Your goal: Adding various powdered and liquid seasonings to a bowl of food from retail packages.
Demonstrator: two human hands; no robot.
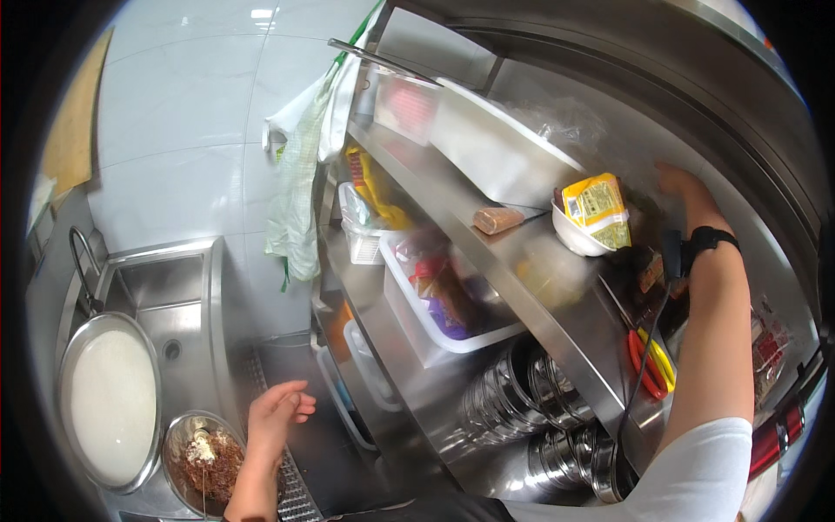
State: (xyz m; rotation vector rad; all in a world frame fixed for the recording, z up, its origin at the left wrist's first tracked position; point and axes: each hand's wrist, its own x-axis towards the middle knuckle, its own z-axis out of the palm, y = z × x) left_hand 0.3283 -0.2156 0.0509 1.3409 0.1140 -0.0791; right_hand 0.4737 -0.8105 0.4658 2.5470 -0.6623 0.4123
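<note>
My right hand (675,179) reaches over a stainless-steel shelf at the right, its fingers blurred and partly lost against the back; whether it grips something I cannot tell. Nearest to it are dark items and a white bowl (577,231) holding a yellow packet (593,202). Scissors (649,368) with red and yellow handles lie beside my right forearm. My left hand (280,408) hangs in the air at lower left, fingers loosely bent, with nothing in it. Near that wrist stands a metal bowl (176,457) with a brown food mix, some white powder and a thin utensil.
A large metal basin (153,391) of white liquid stands by the sink (173,320) and its tap (81,261). On the shelves are a white tub (502,143), a wrapped brown block (497,220), a plastic bin (417,333) of packets and stacked steel containers (509,398). A sack (297,183) hangs at the shelf's end.
</note>
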